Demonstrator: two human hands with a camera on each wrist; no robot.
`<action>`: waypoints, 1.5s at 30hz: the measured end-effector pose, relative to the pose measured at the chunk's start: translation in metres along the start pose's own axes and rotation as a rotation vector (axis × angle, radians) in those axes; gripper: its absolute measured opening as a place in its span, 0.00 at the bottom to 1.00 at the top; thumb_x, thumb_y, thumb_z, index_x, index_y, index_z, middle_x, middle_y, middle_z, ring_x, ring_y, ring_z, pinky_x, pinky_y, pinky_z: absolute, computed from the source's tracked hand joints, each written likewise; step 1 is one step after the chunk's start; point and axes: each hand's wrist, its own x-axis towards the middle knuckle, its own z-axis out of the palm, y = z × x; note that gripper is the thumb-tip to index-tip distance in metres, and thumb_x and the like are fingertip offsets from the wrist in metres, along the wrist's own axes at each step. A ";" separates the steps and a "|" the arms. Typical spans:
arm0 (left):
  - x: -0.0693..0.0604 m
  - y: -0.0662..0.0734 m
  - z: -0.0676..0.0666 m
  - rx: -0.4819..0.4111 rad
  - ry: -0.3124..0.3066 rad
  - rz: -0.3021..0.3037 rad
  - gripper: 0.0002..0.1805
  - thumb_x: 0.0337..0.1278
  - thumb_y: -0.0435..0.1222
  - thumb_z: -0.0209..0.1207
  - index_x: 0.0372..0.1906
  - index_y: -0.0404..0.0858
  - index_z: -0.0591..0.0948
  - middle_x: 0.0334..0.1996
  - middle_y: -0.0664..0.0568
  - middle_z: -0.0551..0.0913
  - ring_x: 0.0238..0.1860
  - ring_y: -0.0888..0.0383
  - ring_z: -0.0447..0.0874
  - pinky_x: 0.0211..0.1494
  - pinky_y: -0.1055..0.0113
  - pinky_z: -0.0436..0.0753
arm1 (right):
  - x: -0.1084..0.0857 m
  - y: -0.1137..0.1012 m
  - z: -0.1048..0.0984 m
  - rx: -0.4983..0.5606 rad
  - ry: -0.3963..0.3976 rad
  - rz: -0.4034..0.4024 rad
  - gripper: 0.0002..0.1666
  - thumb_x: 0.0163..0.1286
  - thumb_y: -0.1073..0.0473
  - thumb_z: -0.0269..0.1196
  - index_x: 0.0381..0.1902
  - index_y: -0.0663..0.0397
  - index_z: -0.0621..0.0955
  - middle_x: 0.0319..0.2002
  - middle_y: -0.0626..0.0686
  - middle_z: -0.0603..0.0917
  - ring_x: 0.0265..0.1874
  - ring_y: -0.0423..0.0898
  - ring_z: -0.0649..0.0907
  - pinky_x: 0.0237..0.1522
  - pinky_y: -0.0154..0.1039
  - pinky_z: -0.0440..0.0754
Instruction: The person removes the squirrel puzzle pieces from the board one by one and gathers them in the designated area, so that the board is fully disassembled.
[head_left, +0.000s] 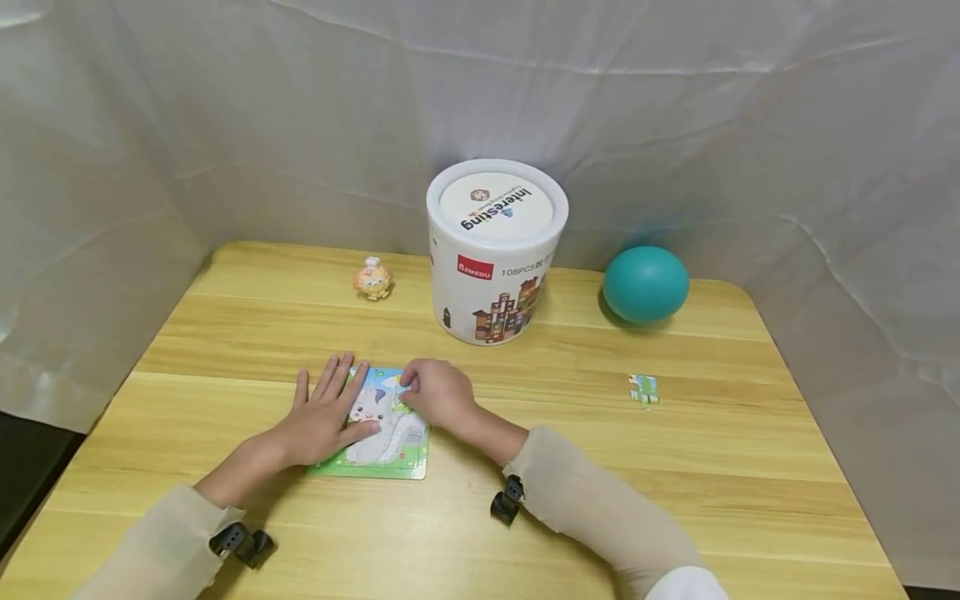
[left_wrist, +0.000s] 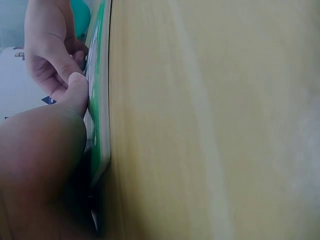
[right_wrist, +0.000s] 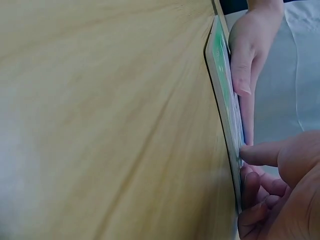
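Observation:
A jigsaw puzzle (head_left: 390,471) with a grey cartoon animal and a green border lies flat on the table. My left hand (head_left: 318,425) rests across its left side, fingers spread, its thumb over the picture; in the left wrist view the left thumb (left_wrist: 75,95) lies at the puzzle (left_wrist: 102,125). At the upper right of the picture, my right hand (head_left: 442,396) has its fingers curled and its thumb and index finger pinched at a piece, mostly hidden by the fingers. The right wrist view shows the right hand (right_wrist: 285,185) against the puzzle's edge (right_wrist: 217,75).
Loose puzzle pieces (head_left: 645,390) lie on the table (head_left: 562,517) to the right. Farther back stand a small orange figurine (head_left: 372,281), a white lidded bucket (head_left: 491,267) and a teal ball (head_left: 646,285). Grey curtains (head_left: 300,125) surround the back and sides.

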 end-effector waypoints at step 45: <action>-0.001 0.011 -0.008 0.008 -0.019 -0.021 0.52 0.73 0.58 0.54 0.82 0.31 0.42 0.80 0.30 0.33 0.79 0.32 0.26 0.69 0.26 0.25 | 0.003 0.020 -0.012 0.672 -0.082 0.118 0.05 0.62 0.67 0.72 0.36 0.59 0.86 0.24 0.51 0.85 0.19 0.42 0.78 0.24 0.31 0.75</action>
